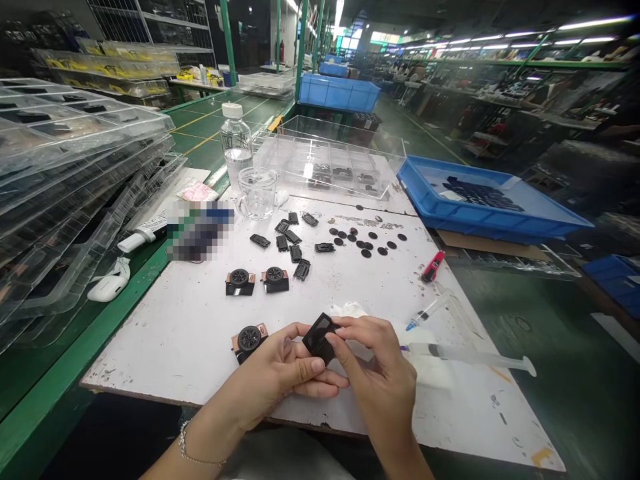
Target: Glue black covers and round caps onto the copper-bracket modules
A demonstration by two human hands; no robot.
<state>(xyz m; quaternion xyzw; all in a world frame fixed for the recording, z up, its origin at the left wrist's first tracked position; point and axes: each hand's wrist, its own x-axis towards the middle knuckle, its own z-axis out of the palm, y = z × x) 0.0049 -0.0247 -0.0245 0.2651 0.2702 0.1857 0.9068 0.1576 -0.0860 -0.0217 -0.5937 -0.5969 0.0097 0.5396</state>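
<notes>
Near the front edge of the white table, my left hand [287, 373] holds a small black rectangular part [319, 335] from below, its thumb along the lower side. My right hand [380, 373] pinches the same part at its right side with thumb and fingers. Just left of my left hand lies a black and copper piece with a round spoked disc [249, 338]. Two similar pieces [240, 280] [275, 278] sit farther back. Several small black parts [293, 236] and several black discs [373, 245] are spread over the middle of the table.
Right of my hands are syringes [460, 353] and a white tissue [433, 367]; a red cutter [433, 266] lies behind them. A bottle [236, 143], a clear cup [257, 193] and a clear divided box [330, 160] stand at the back. Blue tray [490, 217] right; stacked clear trays [75, 200] left.
</notes>
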